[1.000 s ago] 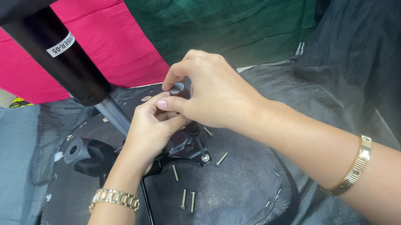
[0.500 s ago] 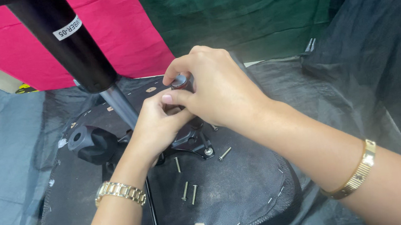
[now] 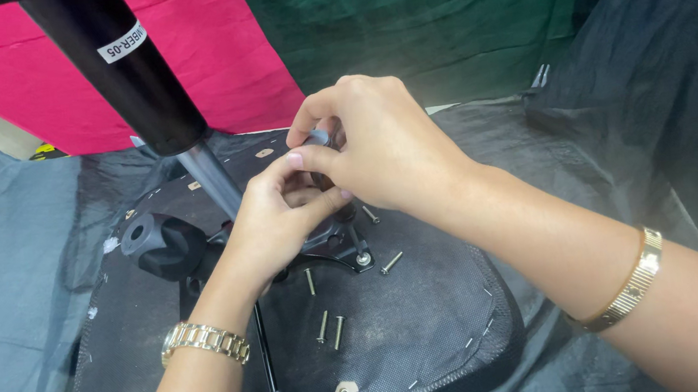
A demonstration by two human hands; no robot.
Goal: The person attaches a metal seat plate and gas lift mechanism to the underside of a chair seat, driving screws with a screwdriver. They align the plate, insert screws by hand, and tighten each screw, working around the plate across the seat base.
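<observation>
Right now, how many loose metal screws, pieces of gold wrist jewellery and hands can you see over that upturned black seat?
Loose silver metal screws on the black fabric seat underside: 5, at
Gold wrist pieces: 2, a link watch and a ribbed bangle
Hands: 2, left hand and right hand
Total: 9
</observation>
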